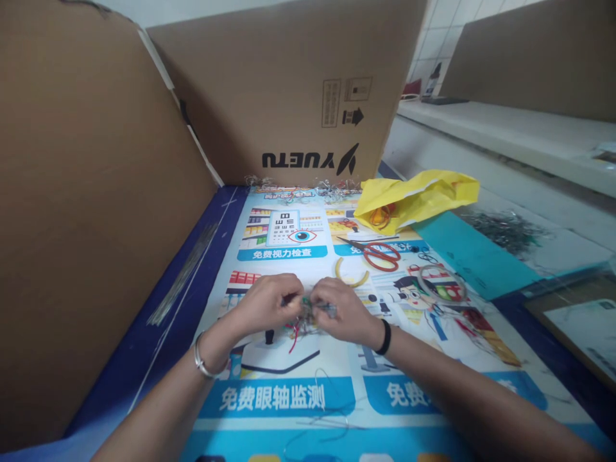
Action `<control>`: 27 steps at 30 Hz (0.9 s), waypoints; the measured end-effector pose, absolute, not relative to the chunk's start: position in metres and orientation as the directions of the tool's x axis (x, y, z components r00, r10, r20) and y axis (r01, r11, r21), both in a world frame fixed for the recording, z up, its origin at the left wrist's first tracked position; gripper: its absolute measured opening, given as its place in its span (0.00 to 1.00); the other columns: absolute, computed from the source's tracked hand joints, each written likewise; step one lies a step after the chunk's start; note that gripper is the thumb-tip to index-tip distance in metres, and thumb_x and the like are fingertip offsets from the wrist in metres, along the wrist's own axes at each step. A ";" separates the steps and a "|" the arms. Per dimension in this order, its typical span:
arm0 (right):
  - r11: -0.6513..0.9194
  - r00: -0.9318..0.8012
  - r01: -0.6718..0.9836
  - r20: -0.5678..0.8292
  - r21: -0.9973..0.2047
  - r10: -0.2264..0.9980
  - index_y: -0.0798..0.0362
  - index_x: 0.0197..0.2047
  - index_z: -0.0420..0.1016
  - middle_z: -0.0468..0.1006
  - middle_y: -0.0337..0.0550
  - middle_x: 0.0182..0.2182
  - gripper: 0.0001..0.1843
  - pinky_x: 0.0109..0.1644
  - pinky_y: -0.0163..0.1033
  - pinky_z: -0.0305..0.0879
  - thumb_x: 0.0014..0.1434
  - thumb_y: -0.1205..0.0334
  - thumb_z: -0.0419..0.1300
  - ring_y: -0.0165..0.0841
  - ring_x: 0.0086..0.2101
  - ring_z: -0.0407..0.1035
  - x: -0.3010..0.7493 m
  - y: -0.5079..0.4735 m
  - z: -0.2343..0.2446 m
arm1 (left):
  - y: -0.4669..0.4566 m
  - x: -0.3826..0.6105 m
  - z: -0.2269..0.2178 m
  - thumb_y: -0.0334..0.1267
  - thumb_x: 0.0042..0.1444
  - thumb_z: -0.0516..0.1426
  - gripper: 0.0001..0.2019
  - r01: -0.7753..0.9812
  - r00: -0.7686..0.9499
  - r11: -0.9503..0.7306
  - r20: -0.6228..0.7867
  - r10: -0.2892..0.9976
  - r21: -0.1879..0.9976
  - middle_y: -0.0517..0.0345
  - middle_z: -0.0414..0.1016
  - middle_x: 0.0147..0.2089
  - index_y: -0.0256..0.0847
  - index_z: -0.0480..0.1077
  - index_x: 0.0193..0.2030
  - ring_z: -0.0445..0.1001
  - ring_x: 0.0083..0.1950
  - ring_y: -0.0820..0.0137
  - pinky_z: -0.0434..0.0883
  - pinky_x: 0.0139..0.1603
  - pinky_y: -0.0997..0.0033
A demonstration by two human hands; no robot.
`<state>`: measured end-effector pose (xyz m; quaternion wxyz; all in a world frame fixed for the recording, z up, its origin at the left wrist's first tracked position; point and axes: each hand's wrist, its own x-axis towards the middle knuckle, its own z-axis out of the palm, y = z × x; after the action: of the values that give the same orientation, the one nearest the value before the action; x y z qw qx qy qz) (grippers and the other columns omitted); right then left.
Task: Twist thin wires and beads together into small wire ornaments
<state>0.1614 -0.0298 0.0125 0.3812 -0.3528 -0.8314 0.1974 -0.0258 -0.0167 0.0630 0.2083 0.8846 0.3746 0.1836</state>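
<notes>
My left hand [269, 298] and my right hand [344, 311] meet over the printed sheet, fingers closed in a pinch. Between them is a small tangle of thin wire [306, 316] with green and red bits, partly hidden by the fingers. A red strand [294, 340] hangs from it toward me. Just beyond my right hand lies a pair of yellow curved handles [353, 277], its kind unclear. Farther off, red-handled scissors [382, 256] lie with their blades pointing left. Loose thin wires [332, 420] are scattered on the near part of the sheet.
Straight wires [185, 273] lie in a bundle at left. Cardboard walls [283, 83] stand behind and at left. A yellow bag [428, 196], a clear ring-shaped coil [443, 284], a turquoise board [476, 256] and a heap of dark wire pieces [503, 231] are at right.
</notes>
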 end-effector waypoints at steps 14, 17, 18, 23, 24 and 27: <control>0.164 -0.300 0.134 0.118 -0.977 0.947 0.54 0.24 0.67 0.69 0.35 0.21 0.02 0.29 0.31 0.61 0.48 0.67 0.56 0.26 0.24 0.63 0.154 -0.034 0.023 | -0.024 -0.015 0.064 0.28 0.50 0.50 0.06 0.597 0.660 -0.688 0.234 0.714 0.414 0.60 0.68 0.26 0.38 0.65 0.25 0.65 0.28 0.74 0.60 0.30 0.75; 0.143 -0.292 0.145 0.096 -0.979 0.952 0.54 0.23 0.67 0.69 0.35 0.21 0.03 0.29 0.31 0.60 0.47 0.67 0.56 0.26 0.24 0.62 0.153 -0.034 0.023 | -0.024 -0.015 0.063 0.28 0.50 0.50 0.06 0.589 0.662 -0.694 0.246 0.708 0.415 0.60 0.67 0.26 0.38 0.64 0.26 0.65 0.28 0.74 0.60 0.29 0.75; 0.133 -0.292 0.141 0.087 -0.981 0.952 0.54 0.23 0.67 0.68 0.35 0.21 0.03 0.29 0.31 0.60 0.46 0.67 0.56 0.26 0.24 0.62 0.153 -0.034 0.023 | -0.024 -0.015 0.062 0.28 0.50 0.50 0.06 0.587 0.661 -0.697 0.252 0.706 0.413 0.60 0.67 0.26 0.38 0.64 0.26 0.65 0.28 0.74 0.60 0.29 0.75; 0.101 -0.287 0.111 0.066 -0.989 0.956 0.54 0.22 0.65 0.67 0.33 0.19 0.02 0.27 0.30 0.57 0.44 0.68 0.55 0.26 0.23 0.60 0.153 -0.034 0.024 | -0.026 -0.012 0.051 0.28 0.50 0.50 0.06 0.585 0.647 -0.715 0.312 0.696 0.382 0.60 0.65 0.25 0.38 0.63 0.25 0.63 0.28 0.73 0.59 0.30 0.73; 0.103 -0.286 0.113 0.067 -0.988 0.956 0.54 0.22 0.65 0.67 0.33 0.19 0.02 0.27 0.30 0.57 0.44 0.69 0.55 0.25 0.23 0.60 0.153 -0.034 0.023 | -0.027 -0.011 0.049 0.27 0.50 0.50 0.06 0.582 0.640 -0.719 0.331 0.694 0.380 0.60 0.65 0.25 0.38 0.62 0.25 0.62 0.28 0.73 0.59 0.30 0.73; 0.138 -0.296 0.155 0.087 -0.978 0.951 0.54 0.22 0.65 0.66 0.33 0.20 0.03 0.28 0.30 0.56 0.43 0.70 0.54 0.25 0.24 0.59 0.153 -0.033 0.020 | -0.025 -0.010 0.043 0.27 0.50 0.50 0.07 0.568 0.599 -0.710 0.383 0.704 0.417 0.61 0.64 0.25 0.39 0.61 0.24 0.62 0.28 0.73 0.58 0.29 0.73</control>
<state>0.1531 -0.0329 0.0203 0.4043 -0.4343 -0.6367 0.4925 -0.0104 -0.0252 0.0434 0.1268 0.8850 0.3593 0.2676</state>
